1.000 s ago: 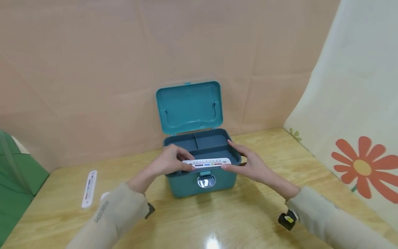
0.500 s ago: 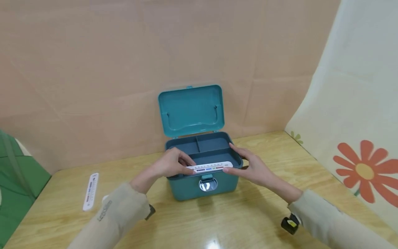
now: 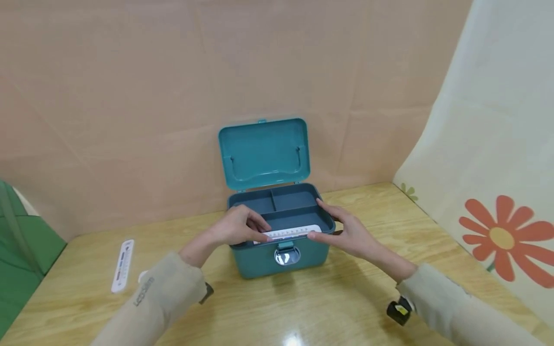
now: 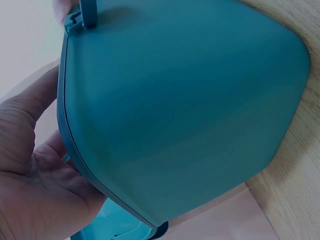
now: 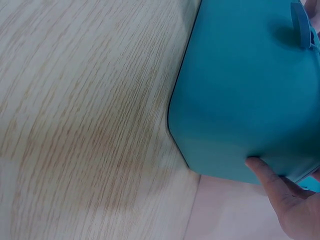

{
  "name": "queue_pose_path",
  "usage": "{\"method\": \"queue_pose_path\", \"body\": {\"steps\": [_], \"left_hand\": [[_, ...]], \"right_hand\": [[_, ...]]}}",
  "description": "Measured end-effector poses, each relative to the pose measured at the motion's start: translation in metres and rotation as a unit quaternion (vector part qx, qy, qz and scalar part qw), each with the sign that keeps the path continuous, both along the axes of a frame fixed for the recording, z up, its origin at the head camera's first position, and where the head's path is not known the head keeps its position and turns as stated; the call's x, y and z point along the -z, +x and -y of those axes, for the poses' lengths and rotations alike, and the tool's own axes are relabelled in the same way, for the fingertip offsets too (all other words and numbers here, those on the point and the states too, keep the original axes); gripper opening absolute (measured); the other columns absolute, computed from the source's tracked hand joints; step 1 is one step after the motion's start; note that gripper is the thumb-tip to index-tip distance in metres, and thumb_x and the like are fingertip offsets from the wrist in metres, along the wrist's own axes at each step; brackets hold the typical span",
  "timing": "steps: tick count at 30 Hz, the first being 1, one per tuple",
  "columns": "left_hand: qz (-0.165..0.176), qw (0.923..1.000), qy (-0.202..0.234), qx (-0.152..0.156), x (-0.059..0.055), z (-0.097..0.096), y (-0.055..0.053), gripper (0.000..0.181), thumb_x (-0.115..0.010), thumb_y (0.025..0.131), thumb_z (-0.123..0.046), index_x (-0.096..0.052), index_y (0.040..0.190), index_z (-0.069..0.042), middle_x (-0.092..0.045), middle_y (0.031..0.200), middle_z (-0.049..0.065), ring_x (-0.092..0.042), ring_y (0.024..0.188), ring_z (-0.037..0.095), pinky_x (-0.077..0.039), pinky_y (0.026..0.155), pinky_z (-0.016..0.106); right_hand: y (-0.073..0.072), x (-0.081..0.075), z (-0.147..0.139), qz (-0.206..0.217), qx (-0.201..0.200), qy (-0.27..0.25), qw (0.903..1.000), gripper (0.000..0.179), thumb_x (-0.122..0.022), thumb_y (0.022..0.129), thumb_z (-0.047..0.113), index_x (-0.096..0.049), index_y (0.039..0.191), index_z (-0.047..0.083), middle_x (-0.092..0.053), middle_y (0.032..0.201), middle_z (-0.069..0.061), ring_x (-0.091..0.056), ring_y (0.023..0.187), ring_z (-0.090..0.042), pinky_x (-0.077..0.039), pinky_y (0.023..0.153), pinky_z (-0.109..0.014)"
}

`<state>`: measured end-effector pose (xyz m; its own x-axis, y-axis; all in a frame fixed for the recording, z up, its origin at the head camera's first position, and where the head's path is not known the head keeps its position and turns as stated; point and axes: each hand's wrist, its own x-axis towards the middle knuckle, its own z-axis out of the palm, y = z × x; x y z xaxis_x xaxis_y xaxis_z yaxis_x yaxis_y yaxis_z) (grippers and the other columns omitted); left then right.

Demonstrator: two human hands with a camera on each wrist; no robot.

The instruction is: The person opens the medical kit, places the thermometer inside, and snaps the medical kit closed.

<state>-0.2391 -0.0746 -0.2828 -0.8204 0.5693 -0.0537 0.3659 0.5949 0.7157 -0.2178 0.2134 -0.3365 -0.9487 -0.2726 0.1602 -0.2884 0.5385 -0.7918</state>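
Observation:
An open teal storage box (image 3: 255, 262) stands on the table, its raised lid (image 3: 265, 154) leaning back. Inside its top sits a dark divided tray (image 3: 294, 197). A white thermometer (image 3: 298, 231), long and flat with a printed scale, lies along the tray's front compartment, its lower part hidden by the front rim. My left hand (image 3: 235, 226) pinches the thermometer's left end over that rim. My right hand (image 3: 348, 230) holds the box's right front corner, thumb overlapping the thermometer's right end. In the right wrist view, a fingertip (image 5: 254, 162) presses the box's side wall.
A second white thermometer (image 3: 123, 265) lies on the wooden table (image 3: 346, 307) at the left. Beside my left sleeve a small white thing (image 3: 143, 276) is mostly covered. A pink cloth (image 3: 130, 120) hangs behind the box, and a flowered cloth (image 3: 480, 144) on the right.
The thermometer has tipped and sunk lower behind the front rim, so its coloured labels are now mostly hidden. Both hands keep nearly the same place.

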Motion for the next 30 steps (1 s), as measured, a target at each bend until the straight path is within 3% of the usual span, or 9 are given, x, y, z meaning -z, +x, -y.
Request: {"method": "queue_pose_path", "body": {"steps": [6,10,17,26,30], "left_hand": [[-0.001,0.9999,0.015,0.008,-0.001,0.002,0.003,0.020,-0.074,0.084,-0.018,-0.074,0.099,-0.005,-0.073,0.087,0.004,-0.064,0.075,0.008,-0.052,0.065,0.022],[-0.011,0.9994,0.032,-0.005,-0.003,0.005,0.004,0.021,-0.072,0.085,-0.016,-0.073,0.102,-0.002,-0.073,0.092,0.006,-0.064,0.077,0.009,-0.052,0.067,0.023],[-0.049,0.9958,0.040,-0.066,-0.009,0.011,0.007,0.020,-0.069,0.087,-0.018,-0.074,0.100,-0.004,-0.071,0.099,0.007,-0.060,0.086,0.016,-0.050,0.073,0.026],[-0.076,0.9853,0.042,-0.147,-0.012,0.033,0.017,0.023,-0.064,0.092,-0.024,-0.072,0.104,-0.006,-0.068,0.103,0.008,-0.060,0.094,0.023,-0.051,0.072,0.029],[-0.082,0.9826,0.043,-0.161,-0.014,0.041,0.020,0.024,-0.064,0.092,-0.026,-0.073,0.104,-0.007,-0.069,0.101,0.007,-0.061,0.093,0.022,-0.052,0.071,0.029]], "right_hand": [[0.000,0.001,0.001,0.004,0.002,0.001,1.0000,0.087,-0.075,0.082,0.038,-0.029,0.151,0.015,-0.028,0.153,-0.020,-0.040,0.131,-0.043,-0.057,0.083,-0.039],[0.001,0.002,0.001,0.006,0.001,0.000,1.0000,0.087,-0.075,0.082,0.038,-0.028,0.151,0.014,-0.028,0.153,-0.021,-0.040,0.131,-0.042,-0.057,0.083,-0.039],[0.001,0.001,0.001,0.006,0.001,-0.002,1.0000,0.087,-0.075,0.082,0.038,-0.028,0.152,0.015,-0.028,0.153,-0.021,-0.040,0.131,-0.042,-0.057,0.083,-0.039],[0.001,0.001,0.001,0.009,0.000,0.006,0.9999,0.087,-0.074,0.083,0.039,-0.027,0.152,0.015,-0.027,0.153,-0.021,-0.039,0.131,-0.042,-0.057,0.083,-0.040],[0.001,0.000,0.000,0.007,0.000,0.008,0.9999,0.087,-0.074,0.083,0.038,-0.027,0.152,0.015,-0.027,0.153,-0.021,-0.038,0.132,-0.043,-0.056,0.084,-0.041]]}}
